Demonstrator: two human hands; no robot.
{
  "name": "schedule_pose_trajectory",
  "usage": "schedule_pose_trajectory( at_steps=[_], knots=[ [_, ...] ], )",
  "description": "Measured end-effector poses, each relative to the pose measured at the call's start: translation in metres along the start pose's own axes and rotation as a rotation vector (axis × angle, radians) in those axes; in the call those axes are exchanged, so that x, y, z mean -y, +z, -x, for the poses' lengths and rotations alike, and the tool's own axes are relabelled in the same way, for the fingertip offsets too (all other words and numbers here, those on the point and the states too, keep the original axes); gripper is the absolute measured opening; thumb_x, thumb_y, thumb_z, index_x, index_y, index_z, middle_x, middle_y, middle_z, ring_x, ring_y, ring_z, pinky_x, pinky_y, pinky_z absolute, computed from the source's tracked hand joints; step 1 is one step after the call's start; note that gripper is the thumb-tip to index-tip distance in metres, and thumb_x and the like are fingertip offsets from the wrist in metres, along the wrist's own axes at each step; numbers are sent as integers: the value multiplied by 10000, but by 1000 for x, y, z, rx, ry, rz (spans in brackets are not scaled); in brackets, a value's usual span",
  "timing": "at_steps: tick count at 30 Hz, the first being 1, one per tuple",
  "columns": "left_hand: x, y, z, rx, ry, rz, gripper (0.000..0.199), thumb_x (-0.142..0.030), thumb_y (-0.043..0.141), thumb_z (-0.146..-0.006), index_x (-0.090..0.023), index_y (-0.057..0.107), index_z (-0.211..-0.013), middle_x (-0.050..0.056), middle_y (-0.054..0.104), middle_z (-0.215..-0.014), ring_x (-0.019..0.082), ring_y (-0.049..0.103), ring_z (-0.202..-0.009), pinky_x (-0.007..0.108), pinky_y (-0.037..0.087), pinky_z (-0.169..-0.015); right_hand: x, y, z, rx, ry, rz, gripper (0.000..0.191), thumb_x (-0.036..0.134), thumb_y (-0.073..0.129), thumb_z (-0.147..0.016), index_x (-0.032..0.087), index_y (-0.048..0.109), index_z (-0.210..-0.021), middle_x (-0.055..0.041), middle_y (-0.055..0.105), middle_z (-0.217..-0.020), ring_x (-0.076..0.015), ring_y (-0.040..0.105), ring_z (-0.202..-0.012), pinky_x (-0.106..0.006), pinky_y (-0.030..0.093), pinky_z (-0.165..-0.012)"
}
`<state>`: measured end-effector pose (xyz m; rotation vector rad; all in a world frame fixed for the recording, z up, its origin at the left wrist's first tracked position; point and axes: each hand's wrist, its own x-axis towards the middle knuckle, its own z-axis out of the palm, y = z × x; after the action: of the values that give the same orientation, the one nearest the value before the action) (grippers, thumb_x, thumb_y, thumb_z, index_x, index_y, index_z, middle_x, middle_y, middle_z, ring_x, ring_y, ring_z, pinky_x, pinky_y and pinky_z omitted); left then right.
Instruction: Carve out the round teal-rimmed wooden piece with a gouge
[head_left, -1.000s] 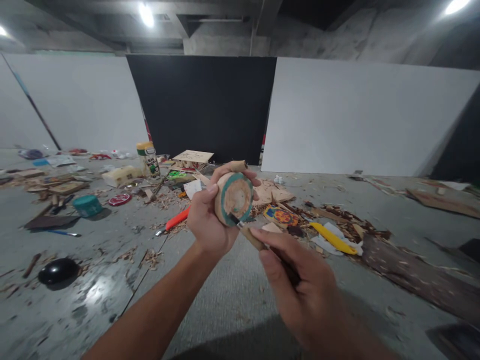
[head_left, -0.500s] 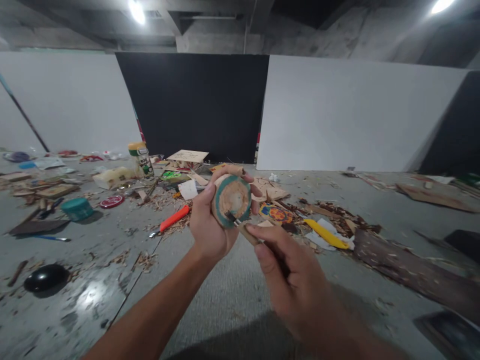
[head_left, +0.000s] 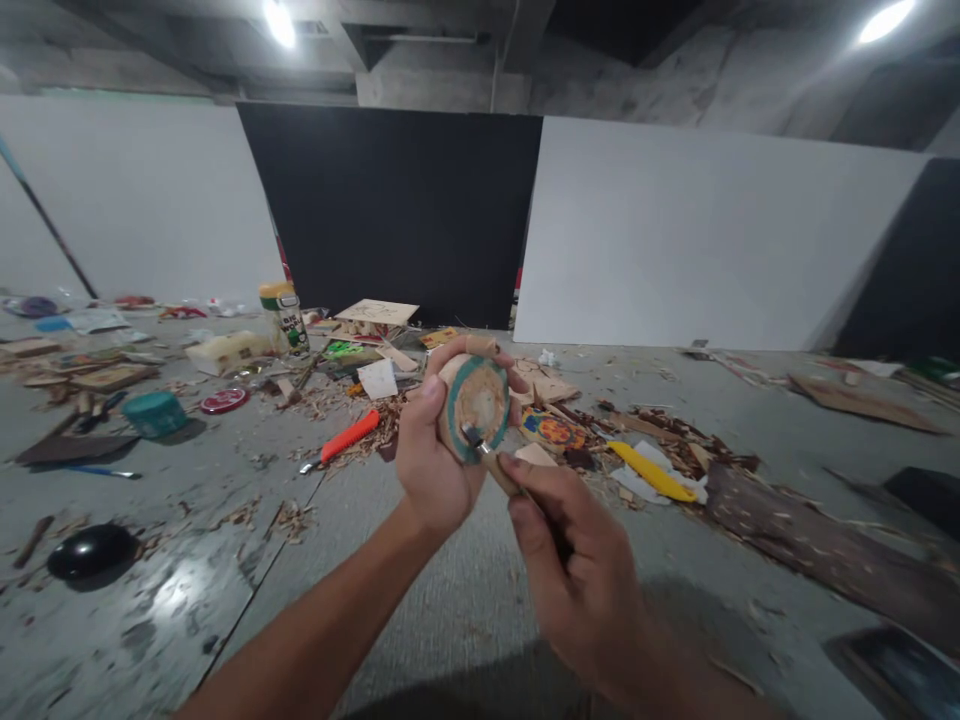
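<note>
- While my left hand (head_left: 435, 460) wraps its fingers around the wooden disc (head_left: 481, 402), mid-scene,
- my right hand (head_left: 581, 545) pinches a slim tool (head_left: 498, 470), tip at the disc's near side;
- left lies an orange handle (head_left: 350, 436).

Dim; ceiling lamps (head_left: 280, 23) glaring, floor (head_left: 176, 592) shiny lower left

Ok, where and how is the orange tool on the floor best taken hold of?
The orange tool is probably best taken by its handle, from above and its far end, pinched across the long sides. It lies flat, the handle slim, and the metal tip points near-left.
</note>
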<state>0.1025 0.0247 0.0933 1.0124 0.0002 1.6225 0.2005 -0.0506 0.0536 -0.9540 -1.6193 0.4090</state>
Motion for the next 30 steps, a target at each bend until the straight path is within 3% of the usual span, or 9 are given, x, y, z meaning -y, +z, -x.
schedule_pose_trajectory(
  at_steps=[3,7,9,11,13,19,24,27,30],
  knots=[
    [3,-3,0,14,7,32,280,-398,454,-871,-198,608,-993,94,665,-920,253,670,-887,338,577,-632,-2,-1,-2,15,18,-47,200,187,499,-950,253,616,-1099,-24,677,-888,-128,612,-696,-244,497,-613],
    [5,-5,0,-32,9,15,282,-408,483,-847,-206,607,-1000,89,660,-921,253,669,-887,327,571,-614,0,-3,-4,132,284,-260,184,321,461,-992,233,580,-1102,72,478,-618,-82,330,-419,-193,296,-385],
    [5,-4,0,-55,0,-1,276,-419,486,-837,-213,599,-981,84,655,-912,250,668,-879,328,570,-616,-1,-6,-5,126,231,-201,191,305,473,-981,226,593,-1107,54,510,-634,-97,402,-460,-211,344,-425],
    [4,-3,1,-58,-22,-4,271,-420,480,-829,-212,593,-962,85,653,-904,250,668,-869,336,570,-622,-2,-8,-5,77,72,-39,199,245,504,-952,228,628,-1106,-10,624,-773,-130,526,-592,-253,426,-532],
    [4,-2,0,-56,-31,-1,271,-418,479,-823,-212,589,-959,85,653,-899,249,667,-860,343,569,-626,-3,-8,-6,59,1,32,213,215,510,-940,231,640,-1108,-31,653,-839,-141,546,-639,-274,441,-580],
    [8,-5,1,-60,20,-11,279,-403,456,-850,-208,609,-979,85,653,-923,243,663,-866,331,559,-627,0,1,-1,161,381,-389,205,383,445,-1001,243,543,-1115,114,340,-556,-87,244,-403,-196,238,-380],
    [6,-2,2,-70,-4,21,263,-395,456,-845,-209,600,-964,77,652,-896,243,664,-864,335,558,-641,-6,-6,-6,51,6,30,213,200,501,-958,240,616,-1133,-6,652,-820,-118,551,-619,-249,444,-570],
    [5,-1,2,-71,-21,12,258,-399,472,-829,-212,596,-956,73,652,-895,242,664,-848,342,561,-647,-11,-17,-13,103,-143,187,261,132,514,-932,238,633,-1139,16,655,-733,-119,537,-558,-245,425,-531],
    [7,-2,3,-62,-24,29,260,-393,482,-825,-206,598,-964,72,653,-887,233,664,-816,351,566,-657,-11,-18,-14,112,-172,187,250,120,524,-918,235,633,-1112,36,605,-679,-109,484,-516,-235,385,-492]
  ],
)
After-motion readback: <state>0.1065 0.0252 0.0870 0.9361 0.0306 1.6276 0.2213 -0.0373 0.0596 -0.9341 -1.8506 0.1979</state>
